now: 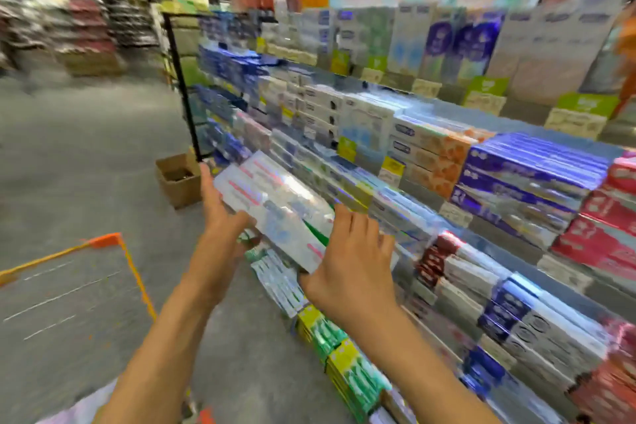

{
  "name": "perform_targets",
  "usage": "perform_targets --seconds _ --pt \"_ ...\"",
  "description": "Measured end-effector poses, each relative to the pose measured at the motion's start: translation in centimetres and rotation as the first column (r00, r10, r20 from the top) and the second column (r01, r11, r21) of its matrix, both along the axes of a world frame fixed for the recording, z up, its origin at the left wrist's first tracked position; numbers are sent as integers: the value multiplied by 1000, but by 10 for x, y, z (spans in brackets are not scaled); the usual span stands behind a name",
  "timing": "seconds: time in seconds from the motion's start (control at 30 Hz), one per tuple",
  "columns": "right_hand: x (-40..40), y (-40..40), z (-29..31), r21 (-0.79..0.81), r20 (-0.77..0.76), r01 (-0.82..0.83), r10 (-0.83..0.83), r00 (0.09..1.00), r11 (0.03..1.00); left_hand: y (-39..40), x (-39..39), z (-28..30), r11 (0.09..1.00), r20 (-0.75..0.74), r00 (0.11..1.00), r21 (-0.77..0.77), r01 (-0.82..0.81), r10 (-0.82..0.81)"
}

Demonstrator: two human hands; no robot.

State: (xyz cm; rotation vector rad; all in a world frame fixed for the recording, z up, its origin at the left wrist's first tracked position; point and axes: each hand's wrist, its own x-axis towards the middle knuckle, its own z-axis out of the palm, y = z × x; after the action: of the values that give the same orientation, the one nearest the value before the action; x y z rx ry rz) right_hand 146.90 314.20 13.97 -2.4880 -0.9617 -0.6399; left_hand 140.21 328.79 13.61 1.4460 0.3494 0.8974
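Observation:
A bundle of long white toothpaste boxes (275, 206) with pink and blue print is held in front of the store shelf (499, 234). My left hand (220, 217) grips the bundle's left end, fingers curled under it. At the near right end, my right hand (351, 265) holds the bundle with the thumb below and the fingers spread over its edge. The whole picture is blurred by motion.
Tiered shelves of stacked toothpaste boxes fill the right side. An open cardboard box (179, 179) sits on the grey floor by a black shelf post (182, 86). An orange-rimmed wire shopping cart (79, 282) stands at the lower left. More shelving lines the far left.

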Motion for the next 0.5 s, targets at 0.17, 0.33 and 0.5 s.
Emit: perform_targets --seconds 0.17,0.33,0.5 --pt "-93 95 35 68 53 -186 183 982 980 59 -99 37 970 169 958 -105 -218 233" --pt "-220 186 46 171 -23 -340 349 937 925 130 -205 30 869 155 906 -384 -311 393" --pt "-320 239 46 43 -272 -540 530 803 841 182 -316 26 749 101 812 -464 -472 575"
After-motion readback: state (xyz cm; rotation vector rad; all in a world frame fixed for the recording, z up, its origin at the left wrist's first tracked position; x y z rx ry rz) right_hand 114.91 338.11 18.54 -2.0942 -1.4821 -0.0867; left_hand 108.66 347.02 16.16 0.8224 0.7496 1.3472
